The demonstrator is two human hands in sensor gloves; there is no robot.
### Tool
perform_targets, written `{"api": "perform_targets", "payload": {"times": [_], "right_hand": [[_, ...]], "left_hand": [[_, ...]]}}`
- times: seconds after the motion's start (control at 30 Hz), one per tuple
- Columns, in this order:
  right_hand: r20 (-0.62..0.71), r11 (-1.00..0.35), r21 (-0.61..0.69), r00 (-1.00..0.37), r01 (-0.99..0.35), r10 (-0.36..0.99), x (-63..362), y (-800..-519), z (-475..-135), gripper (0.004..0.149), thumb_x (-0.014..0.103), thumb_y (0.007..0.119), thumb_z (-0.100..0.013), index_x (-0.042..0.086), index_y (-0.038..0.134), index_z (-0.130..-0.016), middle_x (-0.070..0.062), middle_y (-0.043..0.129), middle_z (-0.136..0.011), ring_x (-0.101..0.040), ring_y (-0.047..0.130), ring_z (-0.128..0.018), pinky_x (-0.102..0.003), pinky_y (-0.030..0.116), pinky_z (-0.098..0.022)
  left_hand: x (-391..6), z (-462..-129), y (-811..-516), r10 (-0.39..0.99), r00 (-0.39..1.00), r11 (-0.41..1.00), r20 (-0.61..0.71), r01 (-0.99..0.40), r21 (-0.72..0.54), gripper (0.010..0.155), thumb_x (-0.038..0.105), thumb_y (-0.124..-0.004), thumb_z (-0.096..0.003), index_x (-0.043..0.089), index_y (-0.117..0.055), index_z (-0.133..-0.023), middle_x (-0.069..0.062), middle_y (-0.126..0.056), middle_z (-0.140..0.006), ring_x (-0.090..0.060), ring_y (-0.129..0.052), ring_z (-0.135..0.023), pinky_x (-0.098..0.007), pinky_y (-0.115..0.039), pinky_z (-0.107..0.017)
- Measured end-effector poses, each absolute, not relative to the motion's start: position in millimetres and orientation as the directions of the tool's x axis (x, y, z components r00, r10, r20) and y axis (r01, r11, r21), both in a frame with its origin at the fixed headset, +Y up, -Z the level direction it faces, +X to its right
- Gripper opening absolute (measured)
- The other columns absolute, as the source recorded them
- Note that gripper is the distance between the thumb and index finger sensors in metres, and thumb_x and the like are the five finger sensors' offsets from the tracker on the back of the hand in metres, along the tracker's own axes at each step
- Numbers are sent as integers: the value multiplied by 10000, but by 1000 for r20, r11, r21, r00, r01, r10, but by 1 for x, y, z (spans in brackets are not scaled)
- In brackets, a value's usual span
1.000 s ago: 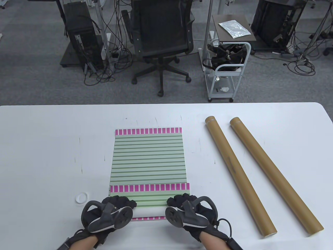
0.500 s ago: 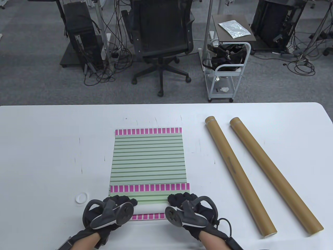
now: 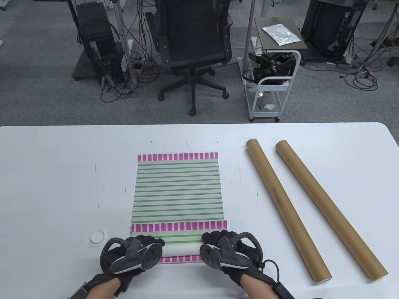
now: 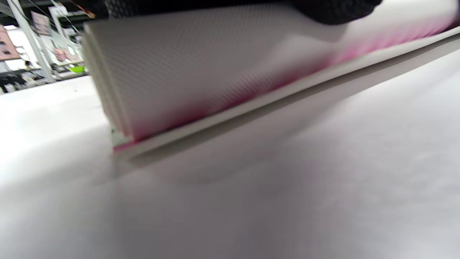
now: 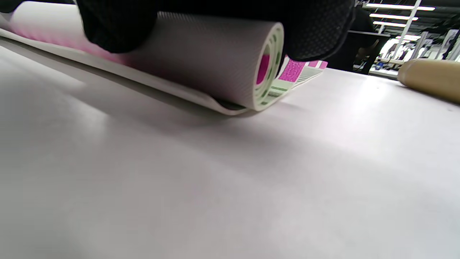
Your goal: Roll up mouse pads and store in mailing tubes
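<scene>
since a second earlier, more of the pink-edged lower pad showed at 6 o'clock as both hands rolled away. the left hand (image 3: pixel 132 253) and right hand (image 3: pixel 229 250) curled over the green-striped rubber mouse pad's roll (image 3: pixel 180 238); even pressure from both would have kept it tight and straight.

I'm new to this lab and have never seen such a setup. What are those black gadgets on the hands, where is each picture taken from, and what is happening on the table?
There is no robot here: a person wears black sensor gloves, and each hand has a tracker strapped to its back, not held. The big picture looks down on the white table; the other two come from a camera on each wrist, low and close to the surface.

The left hand and right hand curl their fingers over the near end of a green-striped mouse pad with pink borders, already rolled up a little; the right wrist view shows the spiral end. A second pink-bordered edge lies under the roll, seemingly another pad. To the right lie two brown mailing tubes, untouched. A small white ring sits left of the hands.
</scene>
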State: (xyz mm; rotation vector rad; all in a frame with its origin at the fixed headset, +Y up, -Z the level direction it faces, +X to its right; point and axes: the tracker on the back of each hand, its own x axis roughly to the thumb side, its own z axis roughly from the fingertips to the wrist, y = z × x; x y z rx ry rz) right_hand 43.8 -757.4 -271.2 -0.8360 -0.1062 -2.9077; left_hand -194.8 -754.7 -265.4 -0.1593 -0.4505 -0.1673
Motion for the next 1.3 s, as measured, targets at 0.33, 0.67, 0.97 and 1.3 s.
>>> {"api": "perform_targets", "payload": {"times": [0.33, 0.67, 0.97, 1.3], "right_hand": [[538, -995, -51, -836, 90, -103, 38, -749, -262, 568, 405, 712, -467, 189, 654, -990, -82, 754, -931, -299, 811, -756, -495, 696, -630], [519, -993, -41, -847, 111, -115, 36, -755, -265, 502, 340, 663, -497, 191, 684, -975, -79, 771, -928, -307, 815, -758, -500, 701, -627], [511, -980, -133, -837, 148, -196, 37, -751, -261, 522, 383, 725, -464, 203, 702, -954, -64, 794, -901, -284, 836, -732, -477, 721, -612], [488, -985, -114, -856, 133, -172, 36, -754, -264, 510, 354, 682, -492, 192, 702, -975, -75, 793, -929, -302, 834, -761, -478, 725, -611]], "left_hand": [[-197, -265, -756, -108, 892, 972, 439, 188, -142, 521, 448, -619, -416, 376, -740, -918, 67, -880, -891, -198, -926, -792, -367, -818, -636], [-193, -258, -753, -214, 878, 973, 429, 231, 11, 535, 520, -711, -373, 375, -685, -887, 96, -790, -917, -133, -924, -768, -326, -816, -631], [-195, -266, -753, -128, 909, 983, 396, 169, -72, 507, 474, -683, -399, 372, -727, -893, 83, -844, -905, -149, -933, -788, -336, -820, -636], [-188, -256, -753, -249, 878, 967, 409, 248, 55, 531, 477, -746, -380, 365, -675, -894, 62, -756, -964, -123, -905, -796, -270, -837, -610]]}}
